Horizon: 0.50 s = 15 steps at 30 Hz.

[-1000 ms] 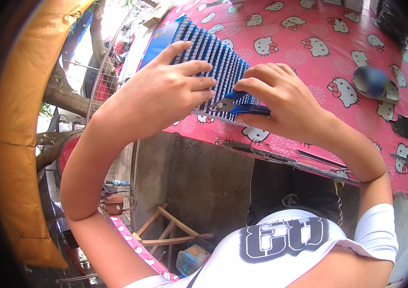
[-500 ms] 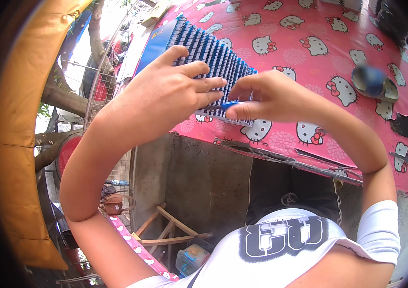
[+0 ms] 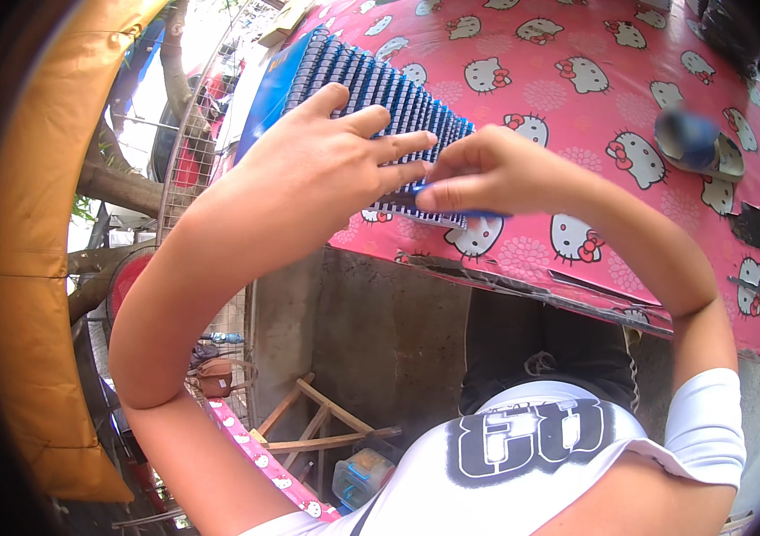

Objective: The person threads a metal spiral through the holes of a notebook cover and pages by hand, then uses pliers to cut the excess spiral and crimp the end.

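A stack of blue-covered spiral-bound notebooks (image 3: 375,79) lies fanned out on the table, with rows of dark coils facing up. Flat across the coils rests my left hand (image 3: 331,161), its fingers spread. At the stack's near right corner, my right hand (image 3: 474,174) is closed round a slim blue-handled tool, apparently pliers (image 3: 491,213). The tool's dark end points left, toward the coils under my left fingers. Those fingers and the coils partly hide its tip.
A pink cat-patterned cover (image 3: 567,116) lies over the table, torn along its near edge. A blurred blue and tan round object (image 3: 700,143) sits at the right. Below the table are a wooden folding frame (image 3: 331,420) and a clear plastic box (image 3: 362,473). Wire fencing (image 3: 197,134) stands left.
My left hand's fingers have shifted slightly to the right over the coils. The blue-handled pliers have turned in my right hand, so a blue handle now shows beneath it.
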### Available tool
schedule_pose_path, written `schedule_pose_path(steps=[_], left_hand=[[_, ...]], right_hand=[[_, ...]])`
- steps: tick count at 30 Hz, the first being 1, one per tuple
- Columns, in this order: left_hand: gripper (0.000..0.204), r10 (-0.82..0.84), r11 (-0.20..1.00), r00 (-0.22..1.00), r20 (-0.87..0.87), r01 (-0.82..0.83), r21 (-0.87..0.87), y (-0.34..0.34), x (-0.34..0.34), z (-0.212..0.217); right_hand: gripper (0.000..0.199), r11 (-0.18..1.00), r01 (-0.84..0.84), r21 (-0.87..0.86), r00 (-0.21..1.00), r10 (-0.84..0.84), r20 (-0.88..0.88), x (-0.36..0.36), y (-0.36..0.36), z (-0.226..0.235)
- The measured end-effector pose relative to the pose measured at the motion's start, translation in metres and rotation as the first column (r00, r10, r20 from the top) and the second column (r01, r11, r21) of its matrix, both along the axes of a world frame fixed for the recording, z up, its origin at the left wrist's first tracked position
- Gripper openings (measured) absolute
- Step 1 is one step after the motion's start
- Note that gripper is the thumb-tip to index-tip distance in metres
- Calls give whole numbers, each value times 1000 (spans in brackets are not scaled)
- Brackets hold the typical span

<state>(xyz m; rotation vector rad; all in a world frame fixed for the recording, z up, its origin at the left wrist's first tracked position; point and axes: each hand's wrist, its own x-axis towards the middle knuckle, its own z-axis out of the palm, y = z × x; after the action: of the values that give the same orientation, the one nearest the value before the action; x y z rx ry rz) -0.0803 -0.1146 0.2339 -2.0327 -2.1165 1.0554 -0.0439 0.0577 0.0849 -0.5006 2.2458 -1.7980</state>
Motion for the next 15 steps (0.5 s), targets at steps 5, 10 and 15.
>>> schedule_pose_path(steps=[5,10,15], left_hand=[[34,-6,999,997,-74,2,-51,2,2,-2],[34,-8,998,999,-47,6,-58,5,0,1],[34,-26,998,999,-25,25,-50,6,3,-4]], right_hand=[[47,912,408,43,498,-183,-848,15,-3,-28],[40,964,261,55,730,-159,-664,7,-5,-25],[46,995,-24,95,999,27,-24,3,2,-8]])
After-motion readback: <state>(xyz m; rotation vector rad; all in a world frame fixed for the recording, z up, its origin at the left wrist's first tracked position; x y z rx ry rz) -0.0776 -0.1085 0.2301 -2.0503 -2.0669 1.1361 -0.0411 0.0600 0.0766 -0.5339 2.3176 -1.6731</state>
